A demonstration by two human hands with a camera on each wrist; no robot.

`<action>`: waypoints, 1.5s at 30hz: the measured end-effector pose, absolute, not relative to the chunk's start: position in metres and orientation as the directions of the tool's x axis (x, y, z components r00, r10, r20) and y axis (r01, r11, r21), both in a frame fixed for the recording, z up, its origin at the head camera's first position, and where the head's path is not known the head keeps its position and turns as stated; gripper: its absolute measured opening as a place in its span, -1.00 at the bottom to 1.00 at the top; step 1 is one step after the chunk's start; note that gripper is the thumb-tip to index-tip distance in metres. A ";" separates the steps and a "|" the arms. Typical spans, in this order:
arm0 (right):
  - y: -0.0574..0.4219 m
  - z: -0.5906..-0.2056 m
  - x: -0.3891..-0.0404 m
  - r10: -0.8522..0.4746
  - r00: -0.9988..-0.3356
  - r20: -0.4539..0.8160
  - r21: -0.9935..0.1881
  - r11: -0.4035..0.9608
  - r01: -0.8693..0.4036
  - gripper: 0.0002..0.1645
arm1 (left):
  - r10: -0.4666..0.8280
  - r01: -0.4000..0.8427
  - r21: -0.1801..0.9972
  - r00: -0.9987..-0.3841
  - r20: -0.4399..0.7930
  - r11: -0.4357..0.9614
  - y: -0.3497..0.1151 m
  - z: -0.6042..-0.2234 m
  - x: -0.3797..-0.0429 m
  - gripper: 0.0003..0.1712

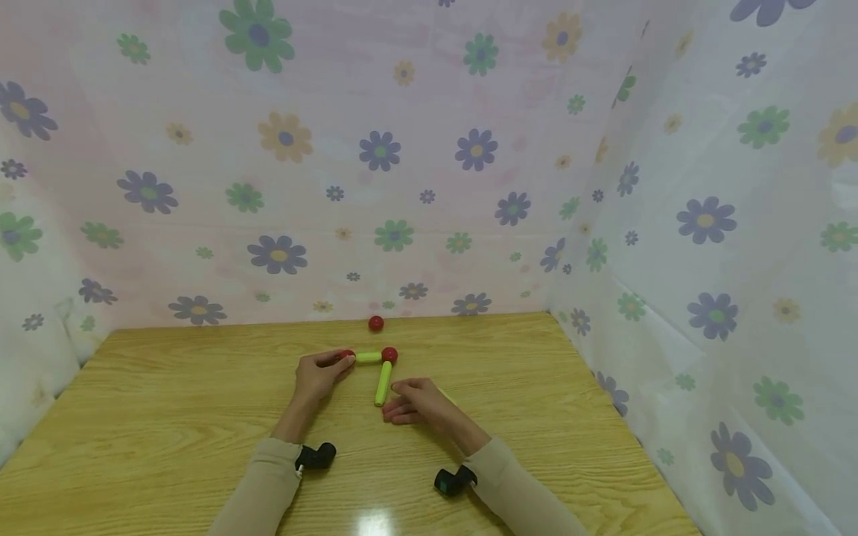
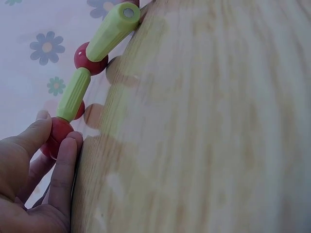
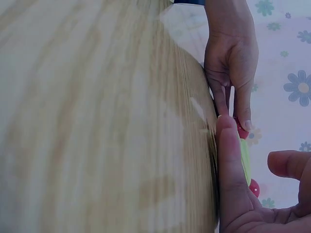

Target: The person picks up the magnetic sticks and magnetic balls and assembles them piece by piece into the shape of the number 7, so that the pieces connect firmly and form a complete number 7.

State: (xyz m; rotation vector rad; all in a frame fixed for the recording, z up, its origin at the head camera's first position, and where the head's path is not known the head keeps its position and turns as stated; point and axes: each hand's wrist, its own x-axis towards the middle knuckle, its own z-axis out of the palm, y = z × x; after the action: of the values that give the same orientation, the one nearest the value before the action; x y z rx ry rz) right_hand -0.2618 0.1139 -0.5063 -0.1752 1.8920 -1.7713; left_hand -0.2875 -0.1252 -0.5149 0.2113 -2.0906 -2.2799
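Observation:
A red ball (image 2: 59, 135) sits between the thumb and fingers of my left hand (image 1: 316, 377), which pinches it at the left end of a yellow-green stick (image 1: 368, 357). That stick joins a second red ball (image 1: 389, 355) on its right. From this ball another yellow-green stick (image 1: 383, 383) points toward me, its near end showing a round metal disc in the left wrist view. Just right of that near end is my right hand (image 1: 422, 406), low over the wooden table, thumb apart from the fingers and nothing held.
A loose red ball (image 1: 376, 324) lies near the back edge of the wooden table (image 1: 167, 417). Behind the right hand a sliver of a yellow-green piece (image 1: 447, 397) shows. Flower-print sheets (image 1: 429, 246) hang at the back and sides.

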 end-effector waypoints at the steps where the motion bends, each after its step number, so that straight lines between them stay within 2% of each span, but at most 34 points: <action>1: 0.114 -0.505 -0.261 -0.446 -0.846 -0.292 -0.956 0.131 0.261 -0.37 | -0.123 -0.061 0.994 -0.990 -0.072 -0.092 -0.125 -0.515 -0.287 -0.50; 10: 0.116 -0.498 -0.253 -0.477 -0.834 -0.278 -0.960 0.170 0.223 -0.43 | -0.128 -0.068 0.992 -0.988 -0.082 -0.106 -0.125 -0.515 -0.288 -0.50; 16: 0.118 -0.492 -0.247 -0.459 -0.853 -0.249 -0.966 0.177 0.186 -0.41 | -0.123 -0.064 0.993 -0.990 -0.076 -0.097 -0.124 -0.514 -0.287 -0.52; 27: 0.134 -0.493 -0.244 -0.394 -0.919 -0.026 -0.986 0.162 -0.042 -0.50 | -0.126 -0.071 0.991 -0.988 -0.085 -0.115 -0.124 -0.514 -0.287 -0.51; 45: 0.172 -0.496 -0.253 -0.227 -0.973 0.025 -0.982 0.179 -0.067 -0.59 | -0.129 -0.065 0.993 -0.989 -0.077 -0.099 -0.124 -0.514 -0.286 -0.51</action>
State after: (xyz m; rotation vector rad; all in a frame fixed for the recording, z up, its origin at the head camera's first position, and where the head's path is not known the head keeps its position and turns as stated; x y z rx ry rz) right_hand -0.2526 0.1715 -0.4957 -0.2902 2.3111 -1.9137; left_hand -0.2858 -0.1244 -0.5138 0.2239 -2.0783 -2.2866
